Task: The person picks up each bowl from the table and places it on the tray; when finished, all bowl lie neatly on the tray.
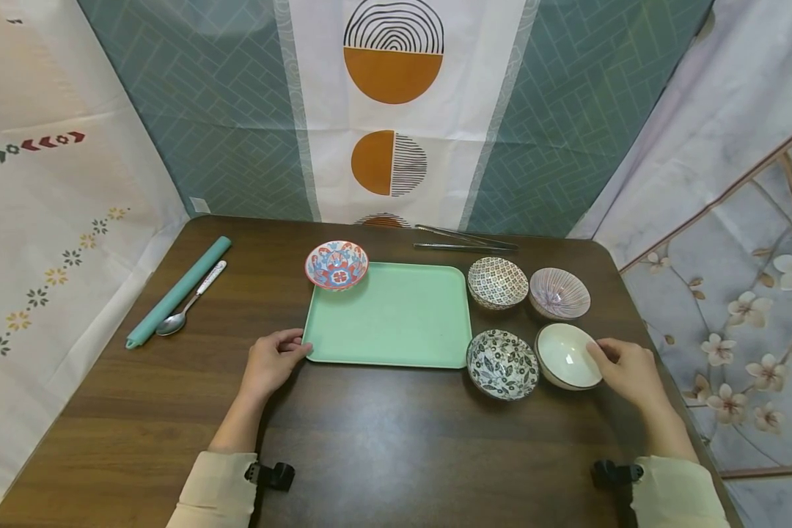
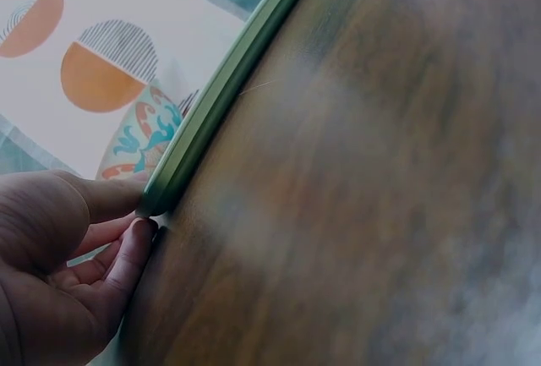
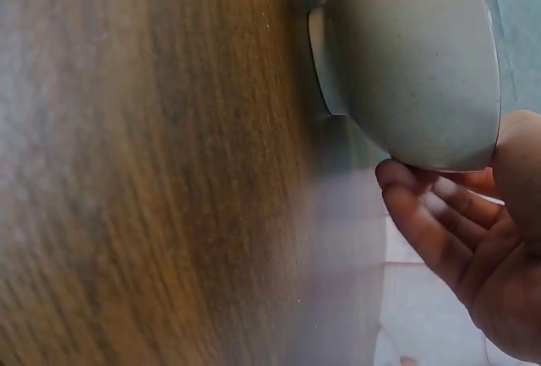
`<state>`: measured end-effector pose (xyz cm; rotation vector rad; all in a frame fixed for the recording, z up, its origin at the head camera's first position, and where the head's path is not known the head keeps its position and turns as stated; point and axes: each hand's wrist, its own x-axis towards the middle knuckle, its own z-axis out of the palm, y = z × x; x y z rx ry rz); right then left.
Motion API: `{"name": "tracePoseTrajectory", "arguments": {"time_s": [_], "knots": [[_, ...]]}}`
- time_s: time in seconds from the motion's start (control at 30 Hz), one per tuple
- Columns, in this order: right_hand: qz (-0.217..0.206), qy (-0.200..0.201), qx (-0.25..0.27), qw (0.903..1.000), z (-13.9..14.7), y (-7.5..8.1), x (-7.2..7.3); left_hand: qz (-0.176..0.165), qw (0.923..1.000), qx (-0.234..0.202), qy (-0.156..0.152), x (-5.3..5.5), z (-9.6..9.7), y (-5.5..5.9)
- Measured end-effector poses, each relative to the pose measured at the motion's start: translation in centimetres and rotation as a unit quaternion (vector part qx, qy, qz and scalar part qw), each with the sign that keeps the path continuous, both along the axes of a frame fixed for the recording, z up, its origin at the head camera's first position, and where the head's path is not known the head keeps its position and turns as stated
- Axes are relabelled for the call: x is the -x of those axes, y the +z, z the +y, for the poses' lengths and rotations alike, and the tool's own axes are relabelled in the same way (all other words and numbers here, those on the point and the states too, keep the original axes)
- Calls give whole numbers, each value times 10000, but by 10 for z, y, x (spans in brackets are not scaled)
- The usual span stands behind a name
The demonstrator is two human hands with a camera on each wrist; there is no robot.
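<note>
My left hand [image 1: 272,363] pinches the front left corner of a mint-green rectangular tray [image 1: 389,315]. In the left wrist view, fingers [image 2: 118,197] meet at the corner of the tray's rim [image 2: 199,125]. On the right, my right hand [image 1: 627,367] grips the rim of a plain white bowl [image 1: 567,356], thumb over the edge and fingers against the outside. The right wrist view shows the fingertips [image 3: 397,176] under the bowl's pale outer wall [image 3: 423,62]. A red-and-blue patterned bowl [image 1: 337,265] overlaps the tray's back left corner.
Beside the white bowl stand a black-and-white leaf-patterned bowl [image 1: 503,364], a brown-dotted bowl [image 1: 498,283] and a purple-striped bowl [image 1: 559,293]. Chopsticks [image 1: 465,247] lie behind the tray. A rolled teal cloth [image 1: 178,293] and a spoon [image 1: 191,301] lie at the table's left.
</note>
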<state>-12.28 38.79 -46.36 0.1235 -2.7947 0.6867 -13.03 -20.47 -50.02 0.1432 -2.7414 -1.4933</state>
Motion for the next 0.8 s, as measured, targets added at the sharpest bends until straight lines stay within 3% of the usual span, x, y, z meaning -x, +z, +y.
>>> {"name": "tracePoseTrajectory", "arguments": {"time_s": [0.47,0.8], "knots": [[141,-44,188,9997,4,2,2,-49,10000,-19,13,-1,0,0],[189,-244,736,9968,-11,26,10,-30,9999,-27,99,0,2,1]]}}
